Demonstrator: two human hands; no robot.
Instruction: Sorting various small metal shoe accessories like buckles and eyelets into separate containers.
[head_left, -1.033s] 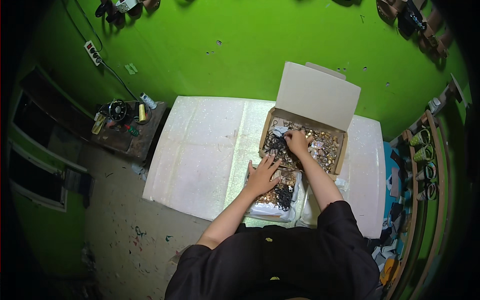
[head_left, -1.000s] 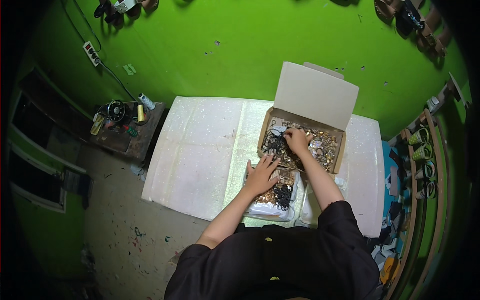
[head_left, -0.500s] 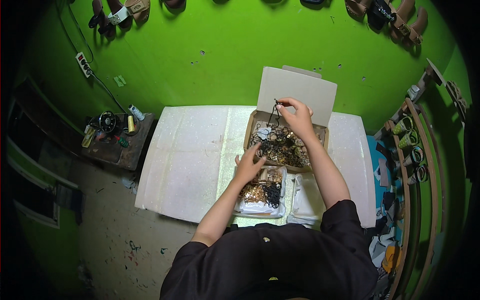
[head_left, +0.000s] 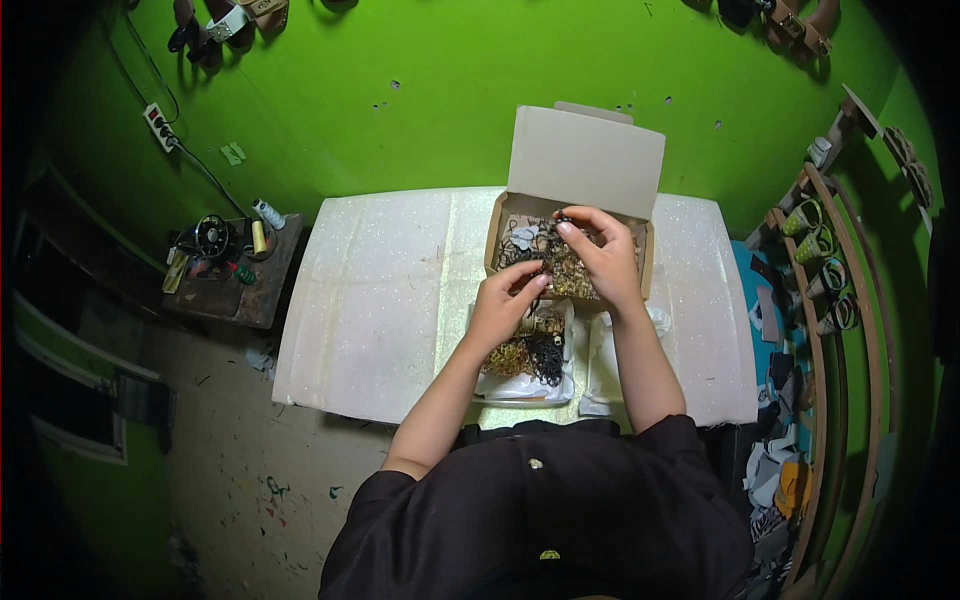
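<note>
A cardboard box (head_left: pixel 651 245) stands with its lid (head_left: pixel 587 155) raised at the back, filled with a jumble of small dark and gold fittings (head_left: pixel 572 276). Over it, my right hand (head_left: pixel 608 264) pinches a dark, thin strand of small pieces (head_left: pixel 561 217) between thumb and forefinger. Lower and to the left, my left hand (head_left: pixel 503 304) has thumb and forefinger closed at the strand's lower part; the exact grip is too small to make out. Nearer me, a white tray (head_left: pixel 567 385) contains gold-coloured pieces (head_left: pixel 507 361) and black ring-like pieces (head_left: pixel 545 356) in separate heaps.
Beside the tray lies a white, shallow tray or lid (head_left: pixel 602 372), partly covered by my right forearm. All stand on a pale, speckled table (head_left: pixel 375 300). A small dark side table (head_left: pixel 235 290) with thread spools is at left; a wooden rack (head_left: pixel 820 290) with shoes stands at right.
My right hand has lowered the dangling strand toward the box. My left hand has moved up and right to meet it, its spread fingers now closed. The view has shifted slightly.
</note>
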